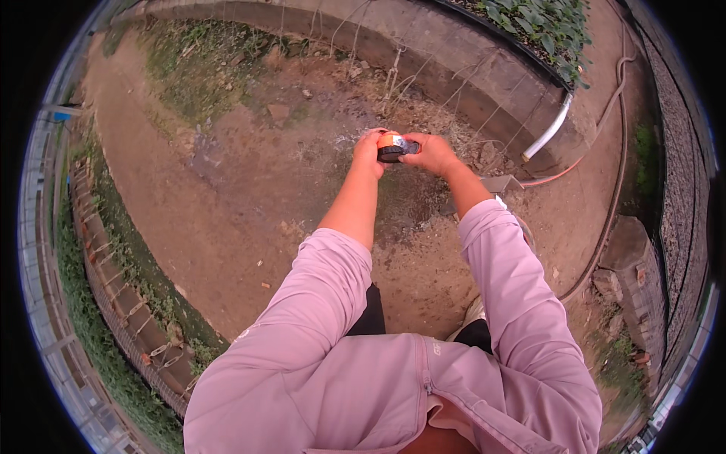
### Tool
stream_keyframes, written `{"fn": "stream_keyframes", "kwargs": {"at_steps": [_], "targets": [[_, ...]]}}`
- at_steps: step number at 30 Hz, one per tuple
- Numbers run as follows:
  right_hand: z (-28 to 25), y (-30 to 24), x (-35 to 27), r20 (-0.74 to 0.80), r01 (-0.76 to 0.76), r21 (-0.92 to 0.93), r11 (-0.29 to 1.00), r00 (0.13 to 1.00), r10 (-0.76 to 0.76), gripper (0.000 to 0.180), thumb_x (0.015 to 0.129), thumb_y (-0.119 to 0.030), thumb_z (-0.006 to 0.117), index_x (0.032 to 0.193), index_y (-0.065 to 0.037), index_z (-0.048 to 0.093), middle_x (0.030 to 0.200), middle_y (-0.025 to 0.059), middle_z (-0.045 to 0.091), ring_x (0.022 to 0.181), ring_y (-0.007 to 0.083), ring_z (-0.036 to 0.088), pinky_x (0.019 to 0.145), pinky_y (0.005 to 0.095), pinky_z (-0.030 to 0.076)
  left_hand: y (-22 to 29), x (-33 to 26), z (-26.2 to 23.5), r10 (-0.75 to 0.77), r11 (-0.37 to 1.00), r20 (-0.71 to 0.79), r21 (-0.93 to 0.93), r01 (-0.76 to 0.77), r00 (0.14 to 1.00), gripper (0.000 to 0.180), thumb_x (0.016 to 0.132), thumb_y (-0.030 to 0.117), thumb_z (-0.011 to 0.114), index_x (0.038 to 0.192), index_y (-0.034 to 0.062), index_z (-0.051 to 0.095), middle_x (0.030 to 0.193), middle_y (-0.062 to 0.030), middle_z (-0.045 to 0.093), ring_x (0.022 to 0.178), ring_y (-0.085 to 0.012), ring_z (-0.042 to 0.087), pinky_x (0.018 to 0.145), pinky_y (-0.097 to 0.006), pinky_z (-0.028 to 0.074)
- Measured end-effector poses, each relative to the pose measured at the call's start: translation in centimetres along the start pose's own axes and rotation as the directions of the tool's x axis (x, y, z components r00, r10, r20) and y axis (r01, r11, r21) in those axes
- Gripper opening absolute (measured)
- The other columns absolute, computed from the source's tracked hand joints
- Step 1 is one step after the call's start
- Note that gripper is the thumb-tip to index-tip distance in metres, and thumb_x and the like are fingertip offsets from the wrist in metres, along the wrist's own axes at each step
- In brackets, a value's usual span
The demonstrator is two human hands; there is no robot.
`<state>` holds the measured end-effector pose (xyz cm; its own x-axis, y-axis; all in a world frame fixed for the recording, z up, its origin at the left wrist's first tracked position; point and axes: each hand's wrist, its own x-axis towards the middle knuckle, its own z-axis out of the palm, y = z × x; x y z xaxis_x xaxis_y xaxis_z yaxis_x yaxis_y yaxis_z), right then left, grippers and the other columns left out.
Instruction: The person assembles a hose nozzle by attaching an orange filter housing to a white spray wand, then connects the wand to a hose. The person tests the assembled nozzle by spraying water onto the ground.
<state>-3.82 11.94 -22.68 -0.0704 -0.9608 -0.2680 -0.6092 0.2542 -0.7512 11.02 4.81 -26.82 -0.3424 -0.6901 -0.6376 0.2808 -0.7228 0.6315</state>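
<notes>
Both arms reach forward at chest height over bare soil, and the two hands meet around one small object. It is a compact orange-and-black device with a rounded black face and a pale patch on top; its exact kind does not show. My left hand wraps its left side, fingers closed along the orange part. From the other side my right hand grips the dark end, with thumb and fingers bent around it. The palms and some fingertips are hidden behind the device.
Ahead runs a low concrete wall with leafy plants above it. A white pipe juts from its right end. A long hose curves along the right, near broken stones. Chains and greenery line the left bed.
</notes>
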Motion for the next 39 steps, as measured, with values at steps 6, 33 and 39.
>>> {"fn": "stream_keyframes", "kwargs": {"at_steps": [6, 33, 39], "targets": [[-0.2, -0.6, -1.0, -0.090, -0.026, 0.033, 0.999, 0.996, 0.029, 0.053, 0.063, -0.029, 0.075, 0.110, -0.012, 0.058, 0.091, 0.0097, 0.064, 0.085, 0.0277, 0.061, 0.077, 0.0352, 0.047, -0.3, 0.0, 1.0, -0.178, 0.984, -0.032, 0.005, 0.178, 0.984, 0.033, 0.088, 0.034, 0.041, 0.109, 0.0108, 0.053, 0.109, -0.0117, 0.057, 0.097, -0.0293, 0.057, 0.077, -0.051, 0.046], [-1.2, 0.4, -2.2, -0.180, -0.228, 0.188, 0.955, 0.948, 0.262, 0.034, 0.082, -0.035, 0.053, 0.101, -0.009, 0.060, 0.099, 0.0124, 0.064, 0.094, 0.0304, 0.059, 0.082, 0.0385, 0.045, 1.4, -3.7, 3.3, -0.326, 0.921, 0.250, 0.300, 0.247, 0.912, 0.021, 0.082, 0.008, 0.052, 0.102, 0.0017, 0.049, 0.090, -0.0191, 0.061, 0.074, -0.0299, 0.064, 0.065, -0.044, 0.055], [-0.8, -1.0, 0.7, -0.064, -0.179, 0.101, 0.979, 0.981, 0.186, 0.033, 0.081, -0.022, 0.051, 0.110, -0.011, 0.060, 0.109, 0.0141, 0.061, 0.098, 0.0277, 0.059, 0.084, 0.0366, 0.045, 1.1, -4.1, 4.0, -0.338, 0.882, 0.232, 0.416, 0.221, 0.912, 0.024, 0.086, 0.019, 0.051, 0.102, 0.0018, 0.054, 0.090, -0.0130, 0.063, 0.075, -0.0230, 0.064, 0.062, -0.038, 0.055]]}}
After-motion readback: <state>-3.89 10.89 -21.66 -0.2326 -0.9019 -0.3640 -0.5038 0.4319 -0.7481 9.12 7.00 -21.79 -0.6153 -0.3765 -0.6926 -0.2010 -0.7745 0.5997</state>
